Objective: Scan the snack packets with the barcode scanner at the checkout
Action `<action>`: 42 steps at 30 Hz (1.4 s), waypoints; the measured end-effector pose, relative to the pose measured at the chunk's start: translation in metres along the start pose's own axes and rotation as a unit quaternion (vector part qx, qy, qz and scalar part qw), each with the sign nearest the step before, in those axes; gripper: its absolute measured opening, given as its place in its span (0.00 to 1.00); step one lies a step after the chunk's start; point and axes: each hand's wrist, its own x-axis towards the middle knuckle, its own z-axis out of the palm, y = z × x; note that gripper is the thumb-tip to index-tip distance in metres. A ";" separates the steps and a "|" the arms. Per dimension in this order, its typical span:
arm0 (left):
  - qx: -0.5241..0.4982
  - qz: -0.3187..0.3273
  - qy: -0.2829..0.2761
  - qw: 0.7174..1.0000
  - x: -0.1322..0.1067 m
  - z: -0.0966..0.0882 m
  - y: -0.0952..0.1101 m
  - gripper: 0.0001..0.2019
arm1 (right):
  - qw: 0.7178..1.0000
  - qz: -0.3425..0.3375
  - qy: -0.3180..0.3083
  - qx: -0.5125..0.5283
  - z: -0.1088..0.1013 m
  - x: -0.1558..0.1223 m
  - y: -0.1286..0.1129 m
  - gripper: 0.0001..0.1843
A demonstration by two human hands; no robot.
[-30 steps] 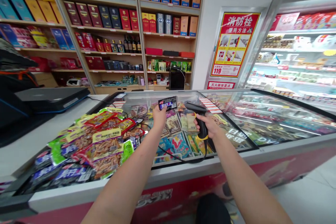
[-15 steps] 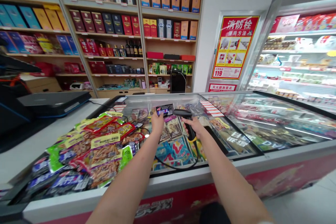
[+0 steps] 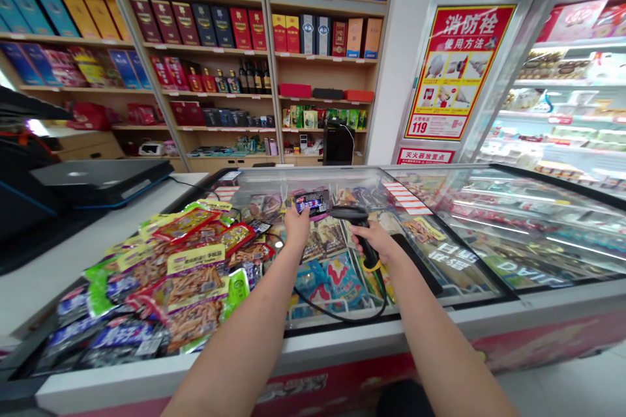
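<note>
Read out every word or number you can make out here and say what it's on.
"消防栓": red wall poster
"使用方法": same poster
"火警电话": same poster
"119": same poster, lower left
"灭火器放置点": sign below the poster
Too small or blurred to read: print on the dark packet in the left hand, snack packets, most shelf boxes and freezer glass.

Packet [image 3: 315, 200] left of scanner [image 3: 356, 214], over freezer [image 3: 342, 345].
</note>
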 end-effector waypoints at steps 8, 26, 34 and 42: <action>-0.017 0.006 0.002 1.000 0.000 0.000 -0.002 0.06 | 0.999 -0.015 0.018 0.030 0.001 -0.007 -0.004 0.20; 0.185 0.087 0.131 0.970 0.012 -0.176 0.063 0.09 | 0.974 -0.108 0.026 0.198 -0.012 -0.007 0.007 0.28; 0.329 -0.031 0.197 0.923 0.029 -0.269 0.048 0.15 | 0.972 -0.163 0.056 0.157 0.032 -0.052 -0.023 0.28; 0.369 -0.120 0.137 0.912 0.047 -0.265 0.049 0.25 | 0.969 -0.223 0.099 0.028 0.066 -0.072 -0.018 0.26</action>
